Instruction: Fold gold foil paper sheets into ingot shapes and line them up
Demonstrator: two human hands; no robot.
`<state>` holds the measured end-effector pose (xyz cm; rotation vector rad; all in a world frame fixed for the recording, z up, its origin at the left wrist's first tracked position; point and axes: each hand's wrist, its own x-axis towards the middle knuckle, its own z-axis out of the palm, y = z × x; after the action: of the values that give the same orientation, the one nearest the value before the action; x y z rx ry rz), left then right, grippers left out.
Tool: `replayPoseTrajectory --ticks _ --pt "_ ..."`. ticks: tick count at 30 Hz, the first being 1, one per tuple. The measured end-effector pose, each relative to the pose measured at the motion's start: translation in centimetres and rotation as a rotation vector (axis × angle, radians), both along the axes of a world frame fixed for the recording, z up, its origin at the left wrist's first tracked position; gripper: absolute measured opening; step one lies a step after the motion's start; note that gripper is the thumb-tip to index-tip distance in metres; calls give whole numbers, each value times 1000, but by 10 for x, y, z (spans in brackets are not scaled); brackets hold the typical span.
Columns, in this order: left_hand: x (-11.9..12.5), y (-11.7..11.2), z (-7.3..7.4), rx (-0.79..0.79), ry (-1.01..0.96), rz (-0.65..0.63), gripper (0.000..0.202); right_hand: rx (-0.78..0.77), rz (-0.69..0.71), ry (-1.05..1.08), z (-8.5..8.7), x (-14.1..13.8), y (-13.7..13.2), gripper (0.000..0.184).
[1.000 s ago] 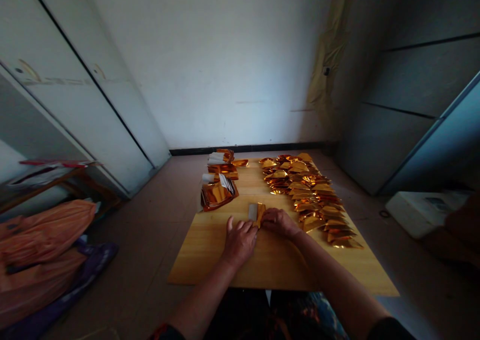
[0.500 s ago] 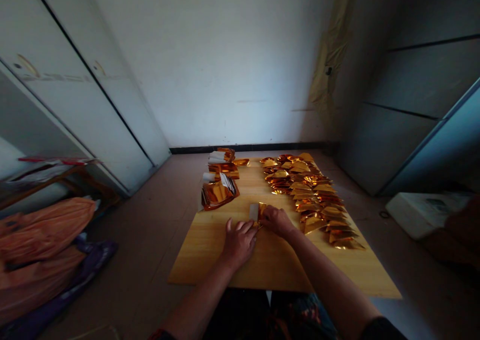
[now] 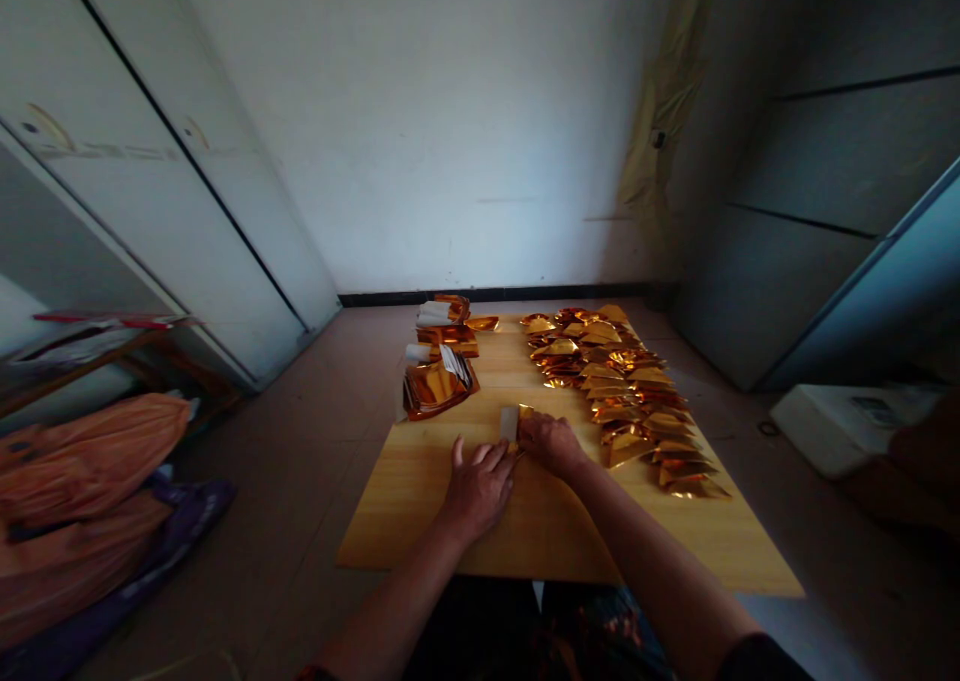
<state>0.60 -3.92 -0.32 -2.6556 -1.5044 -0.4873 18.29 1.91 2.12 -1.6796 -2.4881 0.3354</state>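
A small sheet of gold foil paper (image 3: 510, 423), pale on one part and gold on another, lies partly folded on the wooden board (image 3: 420, 501). My left hand (image 3: 480, 486) rests low on the board, thumb spread away, with its stretched fingertips at the paper's near edge. Closed fingers of my right hand (image 3: 553, 443) grip the paper's right side and hide much of it. Rows of folded gold foil pieces (image 3: 622, 381) cover the board's right side. On its left sits a curled stack of gold foil sheets (image 3: 439, 386).
Behind that stack stand more foil sheets (image 3: 448, 339). A white wall (image 3: 450, 161) rises beyond the board, with pale cabinets (image 3: 195, 191) at left. Orange bags (image 3: 90, 481) lie at lower left, and a white box (image 3: 832, 426) is on the floor at right.
Both hands stay at the sheet in almost the same places. My right hand has shifted very slightly; the foil pieces and stacks look unchanged.
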Motion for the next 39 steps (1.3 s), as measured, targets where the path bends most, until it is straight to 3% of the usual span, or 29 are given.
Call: replayPoseTrajectory --ticks 10,16,24,28,39 --pt "2 -6 4 4 8 -16 46 -22 -8 -45 4 -3 -1 19" --pt "4 -5 1 -2 -8 4 37 -33 -24 -45 8 -4 -4 17" --pt "7 -7 5 -26 -24 25 34 -28 -36 144 2 4 0 11" --pt "8 -7 5 -16 -25 31 33 -53 -69 241 -2 7 2 15" --pt "10 -6 5 6 -12 53 30 -55 -138 264 -9 5 7 17"
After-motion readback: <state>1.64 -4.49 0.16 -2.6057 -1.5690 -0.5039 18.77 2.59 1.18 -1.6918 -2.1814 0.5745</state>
